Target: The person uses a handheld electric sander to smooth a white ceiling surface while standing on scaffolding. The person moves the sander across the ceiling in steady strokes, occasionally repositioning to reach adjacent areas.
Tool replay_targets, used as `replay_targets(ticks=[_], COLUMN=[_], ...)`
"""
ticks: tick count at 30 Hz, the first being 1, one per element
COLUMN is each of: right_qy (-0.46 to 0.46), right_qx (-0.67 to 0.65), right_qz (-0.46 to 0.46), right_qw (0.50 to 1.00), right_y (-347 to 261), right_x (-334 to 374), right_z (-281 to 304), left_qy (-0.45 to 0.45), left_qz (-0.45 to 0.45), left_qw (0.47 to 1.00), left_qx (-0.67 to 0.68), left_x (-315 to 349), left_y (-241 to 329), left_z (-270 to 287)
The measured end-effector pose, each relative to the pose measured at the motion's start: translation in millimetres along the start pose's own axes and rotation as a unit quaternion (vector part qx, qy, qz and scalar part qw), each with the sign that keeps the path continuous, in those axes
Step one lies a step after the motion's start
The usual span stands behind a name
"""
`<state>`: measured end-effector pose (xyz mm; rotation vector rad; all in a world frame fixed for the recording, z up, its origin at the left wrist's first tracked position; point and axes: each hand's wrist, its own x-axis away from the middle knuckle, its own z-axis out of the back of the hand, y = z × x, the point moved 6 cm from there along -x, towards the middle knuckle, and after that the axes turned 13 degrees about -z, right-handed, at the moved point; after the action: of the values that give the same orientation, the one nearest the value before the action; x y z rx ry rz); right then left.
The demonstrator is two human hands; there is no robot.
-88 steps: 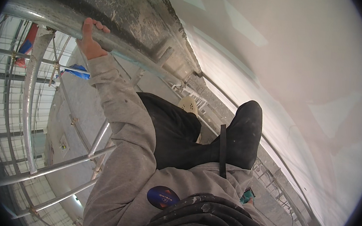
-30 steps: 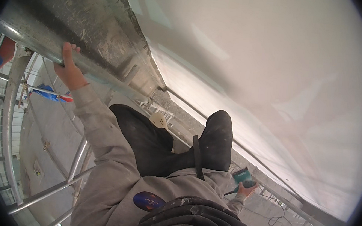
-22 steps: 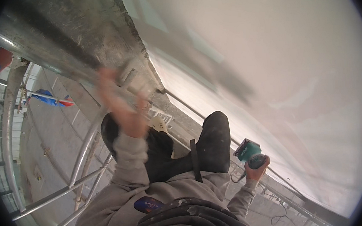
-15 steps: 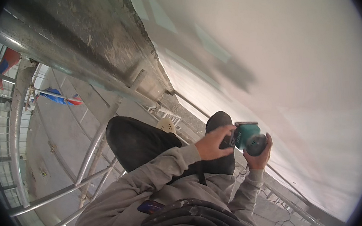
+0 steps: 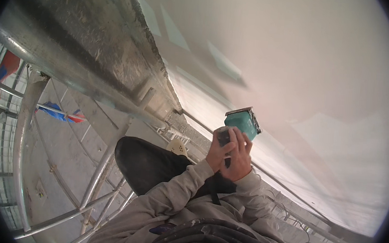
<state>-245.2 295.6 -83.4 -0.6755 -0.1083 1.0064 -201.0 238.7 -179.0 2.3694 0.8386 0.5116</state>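
Both my hands hold a teal and black palm sander (image 5: 242,121) in front of my lap, close to the pale wall surface. Its flat square pad is tilted up and away from me. My left hand (image 5: 215,155) is closed on the dark block (image 5: 223,136) at the sander's near end. Against it, my right hand (image 5: 238,160) is closed around the body, with its fingers over the black part. The fingers hide much of the grip, so I cannot see any switch.
A smooth white wall (image 5: 309,76) rises on the right. Along the left run a rough grey beam (image 5: 95,43) and metal scaffold tubes (image 5: 99,178). Red and blue cloth (image 5: 59,112) hangs farther off. My bent knee (image 5: 149,164) and a cream clog (image 5: 177,147) are below; a dark cable (image 5: 304,237) lies lower right.
The sander has turned so its pad points upward, and has moved a little up and left. My right hand has shifted left, from its far side to beside my left hand.
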Motion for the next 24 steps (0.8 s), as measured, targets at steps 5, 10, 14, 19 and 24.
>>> replay_targets(ticks=[5, 10, 14, 19, 24], right_qy=[-0.078, 0.073, -0.097, -0.09, -0.06], right_qx=[-0.074, -0.207, -0.426, -0.574, -0.589], right_qz=[-0.057, -0.113, -0.231, -0.237, -0.249], right_qw=[0.993, 0.969, 0.87, 0.779, 0.767], right_y=[-34.7, 5.2, 89.4, 107.9, 113.8], right_x=[13.6, 5.5, -5.7, 4.0, 0.4], right_z=[-1.5, 69.3, 5.7, -18.6, -10.3], left_qy=[0.0, -0.065, -0.111, -0.103, -0.152], left_qz=[0.007, -0.032, -0.008, -0.106, -0.24], left_qw=[0.996, 0.996, 0.993, 0.972, 0.886], left_qx=[0.094, 0.054, 0.029, -0.181, -0.366], left_x=[-18.5, -18.0, -17.3, -14.2, -12.3], left_y=[-17.0, 10.6, 9.4, 10.5, 30.6], left_z=[52.0, 39.9, 27.7, 34.4, 2.9])
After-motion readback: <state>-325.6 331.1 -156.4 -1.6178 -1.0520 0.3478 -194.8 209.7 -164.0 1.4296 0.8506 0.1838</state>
